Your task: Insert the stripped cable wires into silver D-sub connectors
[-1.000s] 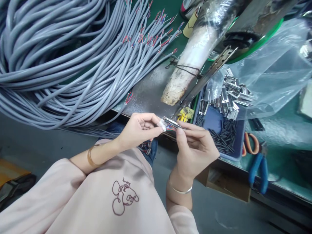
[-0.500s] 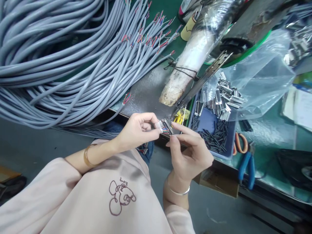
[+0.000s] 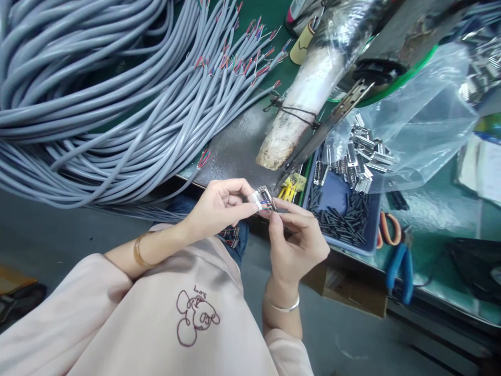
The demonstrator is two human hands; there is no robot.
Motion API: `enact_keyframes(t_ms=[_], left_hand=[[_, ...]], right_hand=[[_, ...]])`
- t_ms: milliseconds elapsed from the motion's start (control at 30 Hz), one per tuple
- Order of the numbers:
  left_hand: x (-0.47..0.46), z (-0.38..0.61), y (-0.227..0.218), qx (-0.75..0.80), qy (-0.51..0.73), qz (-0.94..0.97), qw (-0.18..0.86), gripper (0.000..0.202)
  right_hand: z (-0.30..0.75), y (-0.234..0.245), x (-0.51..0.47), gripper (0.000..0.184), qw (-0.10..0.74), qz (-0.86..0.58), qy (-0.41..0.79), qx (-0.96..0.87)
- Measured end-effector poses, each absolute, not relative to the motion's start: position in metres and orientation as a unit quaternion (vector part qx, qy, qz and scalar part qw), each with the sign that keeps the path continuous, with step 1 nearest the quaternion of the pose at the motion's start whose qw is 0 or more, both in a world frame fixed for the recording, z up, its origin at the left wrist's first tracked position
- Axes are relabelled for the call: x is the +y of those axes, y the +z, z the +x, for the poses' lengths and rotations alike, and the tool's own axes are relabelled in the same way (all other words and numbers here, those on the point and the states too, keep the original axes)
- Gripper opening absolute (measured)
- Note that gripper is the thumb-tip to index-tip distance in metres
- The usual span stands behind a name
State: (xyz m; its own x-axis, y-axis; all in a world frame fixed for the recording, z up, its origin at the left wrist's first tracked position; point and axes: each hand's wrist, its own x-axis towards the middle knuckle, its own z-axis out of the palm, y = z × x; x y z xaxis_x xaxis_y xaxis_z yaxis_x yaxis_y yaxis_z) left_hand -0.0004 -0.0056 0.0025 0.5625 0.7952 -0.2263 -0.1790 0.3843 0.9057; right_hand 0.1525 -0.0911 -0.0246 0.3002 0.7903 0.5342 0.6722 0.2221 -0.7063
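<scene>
My left hand (image 3: 223,206) pinches the white-wrapped end of a wired cable (image 3: 256,199) between thumb and fingertips. Short coloured wires run from that end to a metal-shelled D-sub connector (image 3: 268,196). The connector's lower right edge is gripped by the thumb and fingertips of my right hand (image 3: 295,240). Both hands are close together in front of the bench edge, above my lap. How each wire joins the connector is too small to tell. Another wired connector (image 3: 234,237) lies on my lap, partly hidden below my left hand.
Grey cables (image 3: 129,125) with stripped ends cover the bench's left. On the right, a blue tray (image 3: 337,194) holds loose connectors (image 3: 358,156) and black sleeves (image 3: 346,222). Orange-and-blue pliers (image 3: 400,261) hang over the edge. A wrapped post (image 3: 299,99) and metal bar (image 3: 332,122) slant above.
My right hand has shifted slightly left, closer to my left hand. The connector has tilted so more of its face shows. My left hand has hardly moved.
</scene>
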Motion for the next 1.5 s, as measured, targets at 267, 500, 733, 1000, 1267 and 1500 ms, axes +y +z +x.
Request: enact_keyframes(t_ms=[267,500,733,1000,1267,1500], left_hand=[[-0.003,-0.001,0.001,0.318,0.301,0.456,0.775,0.017],[-0.003,0.004,0.001,0.354,0.325,0.515,0.710,0.013],[0.002,0.007,0.008,0.375,0.336,0.565,0.654,0.006],[0.004,0.009,0.008,0.387,0.337,0.592,0.622,0.006],[0.003,0.007,0.012,0.381,0.343,0.598,0.616,0.007],[0.003,0.006,0.009,0.389,0.335,0.604,0.610,0.007]], right_hand=[[0.153,-0.029,-0.087,0.016,0.526,-0.611,0.032,-0.591],[0.153,-0.018,-0.082,0.016,0.501,-0.607,-0.029,-0.617],[0.156,-0.009,-0.074,0.016,0.480,-0.596,-0.041,-0.643],[0.156,-0.006,-0.068,0.016,0.479,-0.595,-0.043,-0.644],[0.155,-0.002,-0.068,0.017,0.474,-0.596,-0.059,-0.645],[0.155,-0.004,-0.071,0.017,0.449,-0.597,-0.084,-0.660]])
